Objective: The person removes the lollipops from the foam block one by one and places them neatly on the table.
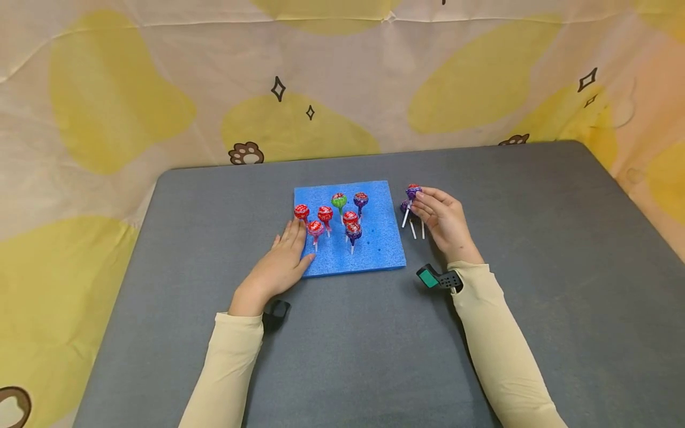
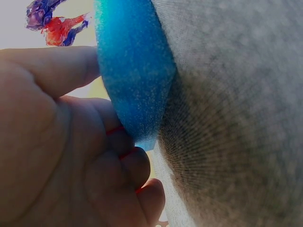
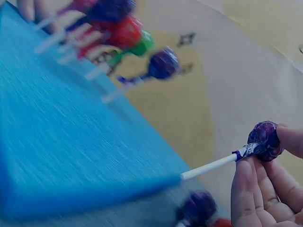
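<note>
A blue foam board (image 1: 374, 249) lies on the table with several wrapped lollipops standing in it, among them a green lollipop (image 1: 339, 201) and a pink-red lollipop (image 1: 316, 228). My left hand (image 1: 278, 261) rests along the board's left edge, fingers extended and thumb near the front corner. To the right of the board, my right hand (image 1: 441, 220) pinches a purple lollipop (image 3: 265, 140) by its wrapped head. Its bare white stick (image 3: 208, 168) points down and toward the board. Below that hand, another purple lollipop (image 3: 199, 208) lies on the table, partly hidden in the head view.
Small dark holes (image 1: 379, 250) show in the right part of the foam. Another white stick (image 1: 423, 230) shows beside the right fingers, and a bit of red wrapper (image 3: 221, 222) lies low in the right wrist view. The grey table (image 1: 342, 356) meets a patterned cloth (image 1: 342, 77) behind.
</note>
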Tool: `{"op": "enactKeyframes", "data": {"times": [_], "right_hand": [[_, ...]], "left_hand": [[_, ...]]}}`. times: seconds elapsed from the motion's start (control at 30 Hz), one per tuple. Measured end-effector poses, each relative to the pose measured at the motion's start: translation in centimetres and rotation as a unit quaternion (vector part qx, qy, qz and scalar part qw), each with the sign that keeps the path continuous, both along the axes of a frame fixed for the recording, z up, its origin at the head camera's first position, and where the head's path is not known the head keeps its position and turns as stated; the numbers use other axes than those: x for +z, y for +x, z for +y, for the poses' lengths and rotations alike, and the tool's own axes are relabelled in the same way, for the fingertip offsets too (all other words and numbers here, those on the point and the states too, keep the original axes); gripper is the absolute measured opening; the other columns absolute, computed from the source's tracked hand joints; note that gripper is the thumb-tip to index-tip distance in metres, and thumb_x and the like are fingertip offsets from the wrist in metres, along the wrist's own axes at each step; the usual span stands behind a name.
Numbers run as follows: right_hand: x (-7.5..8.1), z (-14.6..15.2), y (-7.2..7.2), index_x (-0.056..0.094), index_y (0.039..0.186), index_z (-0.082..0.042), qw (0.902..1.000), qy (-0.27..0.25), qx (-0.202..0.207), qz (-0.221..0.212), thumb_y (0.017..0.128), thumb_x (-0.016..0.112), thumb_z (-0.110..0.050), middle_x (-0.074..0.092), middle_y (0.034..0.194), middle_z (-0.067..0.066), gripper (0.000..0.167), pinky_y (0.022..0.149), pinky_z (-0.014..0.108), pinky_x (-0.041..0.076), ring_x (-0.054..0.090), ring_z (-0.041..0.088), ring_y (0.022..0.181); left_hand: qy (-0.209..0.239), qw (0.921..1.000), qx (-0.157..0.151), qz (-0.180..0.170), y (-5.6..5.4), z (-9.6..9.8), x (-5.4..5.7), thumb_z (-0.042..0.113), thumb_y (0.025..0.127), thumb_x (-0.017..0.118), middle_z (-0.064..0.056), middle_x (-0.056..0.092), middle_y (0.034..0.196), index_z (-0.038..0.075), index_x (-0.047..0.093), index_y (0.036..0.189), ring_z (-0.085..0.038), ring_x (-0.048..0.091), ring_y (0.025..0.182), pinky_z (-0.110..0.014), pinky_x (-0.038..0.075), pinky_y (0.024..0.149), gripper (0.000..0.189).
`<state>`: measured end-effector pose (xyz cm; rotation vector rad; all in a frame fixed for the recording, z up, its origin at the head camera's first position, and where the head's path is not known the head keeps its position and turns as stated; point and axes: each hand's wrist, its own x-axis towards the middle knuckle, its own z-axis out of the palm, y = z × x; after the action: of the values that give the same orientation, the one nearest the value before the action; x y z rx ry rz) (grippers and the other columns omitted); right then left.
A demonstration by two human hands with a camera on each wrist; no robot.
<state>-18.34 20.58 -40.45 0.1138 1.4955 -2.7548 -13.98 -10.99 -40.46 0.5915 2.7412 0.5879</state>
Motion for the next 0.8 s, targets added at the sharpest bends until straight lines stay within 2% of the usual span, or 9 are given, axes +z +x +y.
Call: {"op": "enactKeyframes", "data": {"times": [0.2,0.3,0.6,0.8], "right_hand": [[-0.5,2.2,-0.3,0.069,0.093,-0.006,0.9989,0.012,-0.043,-0.017,0.091,0.060,-0.001,0.067,0.086,0.006,0.010,0.074,0.025,0.054,0.062,0.016,0.074],[-0.8,3.1,-0.4,0.069,0.094,-0.004,0.9981,0.000,-0.051,-0.034,0.089,0.062,-0.002,0.067,0.086,0.007,0.009,0.074,0.026,0.054,0.062,0.017,0.075],[-1.1,4.3,-0.4,0.069,0.089,-0.003,0.9972,-0.006,-0.050,-0.056,0.090,0.061,0.001,0.068,0.083,0.007,0.009,0.073,0.027,0.054,0.063,0.018,0.074],[-1.4,4.5,-0.6,0.069,0.085,-0.004,0.9977,0.033,-0.032,-0.051,0.090,0.060,0.001,0.069,0.084,0.006,0.011,0.072,0.025,0.054,0.066,0.016,0.073]], "left_hand": [[0.000,1.0000,-0.001,0.001,-0.1,0.0,0.1,0.028,0.099,0.045,-0.022,0.004,0.155,-0.008,0.011,0.147,-0.036,0.002,0.142,-0.052,0.008,0.112,0.069],[-0.001,1.0000,-0.002,0.001,-0.1,0.0,0.0,0.028,0.099,0.045,-0.022,0.004,0.155,-0.008,0.011,0.147,-0.036,0.001,0.142,-0.052,0.008,0.112,0.069],[0.000,1.0000,-0.001,-0.002,0.0,0.0,-0.1,0.028,0.099,0.045,-0.022,0.003,0.155,-0.007,0.010,0.147,-0.036,0.001,0.142,-0.052,0.008,0.112,0.070],[0.000,1.0000,0.000,-0.003,-0.1,0.0,-0.1,0.028,0.099,0.046,-0.022,0.003,0.155,-0.008,0.010,0.147,-0.036,0.001,0.142,-0.052,0.008,0.112,0.069]]}}
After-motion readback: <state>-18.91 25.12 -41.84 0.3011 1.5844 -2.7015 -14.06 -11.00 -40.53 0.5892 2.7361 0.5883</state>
